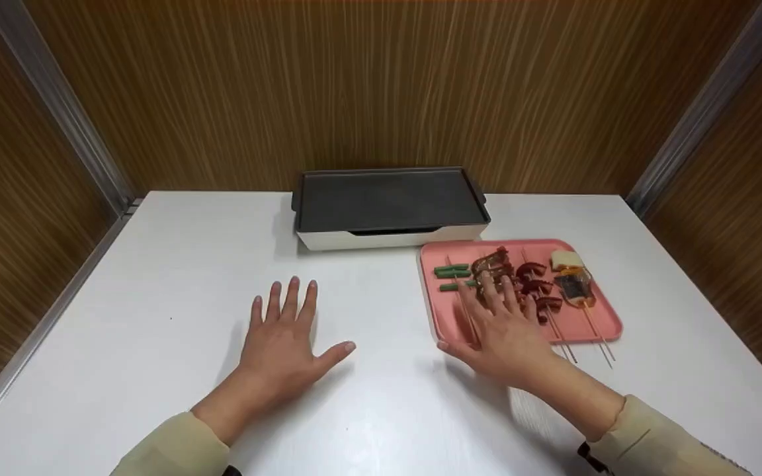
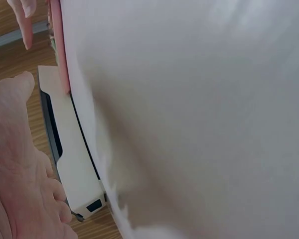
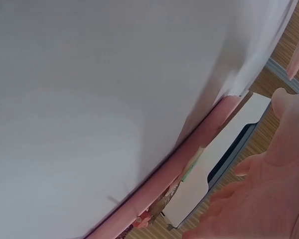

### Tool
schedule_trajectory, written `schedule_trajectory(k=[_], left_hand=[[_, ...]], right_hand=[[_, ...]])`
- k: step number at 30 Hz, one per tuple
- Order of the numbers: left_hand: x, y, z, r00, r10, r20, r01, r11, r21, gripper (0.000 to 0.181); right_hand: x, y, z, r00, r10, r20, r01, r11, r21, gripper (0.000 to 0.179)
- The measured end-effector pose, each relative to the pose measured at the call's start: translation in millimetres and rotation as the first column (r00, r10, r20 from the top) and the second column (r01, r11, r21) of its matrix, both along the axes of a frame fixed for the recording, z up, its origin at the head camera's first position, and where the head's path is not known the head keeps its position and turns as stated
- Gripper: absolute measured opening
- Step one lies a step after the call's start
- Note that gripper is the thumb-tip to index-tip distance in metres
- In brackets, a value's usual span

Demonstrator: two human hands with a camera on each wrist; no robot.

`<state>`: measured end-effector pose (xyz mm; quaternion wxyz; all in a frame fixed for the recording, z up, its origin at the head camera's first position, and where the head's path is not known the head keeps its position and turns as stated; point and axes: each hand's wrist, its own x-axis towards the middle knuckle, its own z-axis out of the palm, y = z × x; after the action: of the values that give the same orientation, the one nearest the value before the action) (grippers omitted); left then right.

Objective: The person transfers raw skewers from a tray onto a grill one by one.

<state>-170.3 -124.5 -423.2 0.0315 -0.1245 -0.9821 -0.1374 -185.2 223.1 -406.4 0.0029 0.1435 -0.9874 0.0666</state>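
Note:
My left hand (image 1: 280,350) is spread flat above the white table, fingers straight and holding nothing. Over the near left part of a pink tray (image 1: 446,320) hovers my right hand (image 1: 508,340), its fingers extended and nothing gripped. Several skewers lie on the tray: green vegetable pieces (image 1: 452,271) at the left, a brown, wrinkled food skewer (image 1: 492,263) partly behind my right fingers, dark red curled pieces (image 1: 532,270) in the middle, and a skewer with a pale block and a dark-wrapped piece (image 1: 575,287) at the right. Skewer sticks (image 1: 598,334) overhang the tray's near edge.
An electric griddle (image 1: 391,198) with a black plate and white base stands at the back centre, close behind the tray. Wood-grain panels (image 1: 381,86) enclose the white table (image 1: 156,297) at the back and both sides.

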Motion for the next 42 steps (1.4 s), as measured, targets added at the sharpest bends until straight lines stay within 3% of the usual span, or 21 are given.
schedule_trajectory(k=[11, 19, 31, 36, 42], left_hand=[[-3.0, 3.9, 3.5, 1.000, 0.006, 0.014, -0.006, 1.000, -0.031, 0.113], [-8.4, 15.1, 11.4, 1.000, 0.009, 0.023, -0.008, 0.998, -0.055, 0.114], [-26.7, 64.6, 23.1, 0.999, -0.038, 0.026, 0.040, 0.996, -0.075, 0.115], [-31.1, 87.5, 21.3, 0.997, -0.078, 0.030, 0.079, 0.996, -0.046, 0.113], [-32.7, 114.6, 15.1, 0.991, -0.121, 0.065, 0.124, 0.991, -0.045, 0.108]], right_hand=[[-2.0, 6.3, 4.0, 1.000, -0.001, -0.001, 0.001, 1.000, 0.024, 0.105], [-3.5, 31.7, 15.8, 1.000, -0.015, 0.005, 0.015, 1.000, -0.023, 0.109], [-9.3, 119.2, 32.1, 0.998, -0.047, 0.040, 0.049, 0.997, -0.057, 0.107], [-13.5, 159.1, 32.6, 0.993, -0.078, 0.094, 0.085, 0.993, -0.078, 0.105], [-15.5, 199.1, 22.4, 0.980, -0.101, 0.171, 0.117, 0.990, -0.084, 0.102]])
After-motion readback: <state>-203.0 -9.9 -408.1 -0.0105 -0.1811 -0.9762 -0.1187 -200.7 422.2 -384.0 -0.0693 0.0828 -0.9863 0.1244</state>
